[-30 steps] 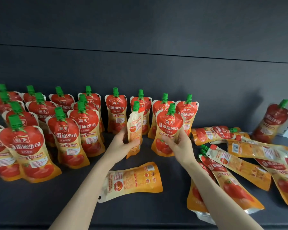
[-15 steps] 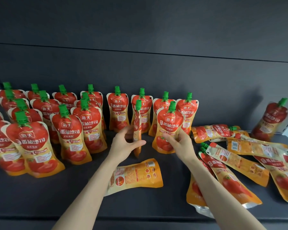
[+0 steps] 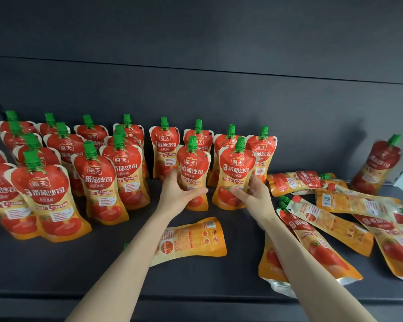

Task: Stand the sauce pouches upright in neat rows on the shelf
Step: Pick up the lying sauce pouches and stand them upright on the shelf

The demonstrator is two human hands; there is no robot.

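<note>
Several red and orange sauce pouches with green caps stand upright in rows on the dark shelf (image 3: 56, 270), mostly at the left and centre. My left hand (image 3: 177, 194) grips the lower part of an upright pouch (image 3: 193, 166) that faces forward in the second row. My right hand (image 3: 254, 194) holds the lower right side of the neighbouring upright pouch (image 3: 236, 173). One pouch (image 3: 193, 240) lies flat, back side up, under my left forearm. Several more pouches (image 3: 330, 219) lie flat in a heap at the right.
A single pouch (image 3: 379, 166) leans against the back wall at the far right. The dark back panel (image 3: 219, 96) rises behind the rows. The shelf's front edge (image 3: 196, 298) runs along the bottom of the view.
My left hand has turned its pouch from edge-on to facing forward and set it beside the pouch under my right hand. The view has shifted slightly.
</note>
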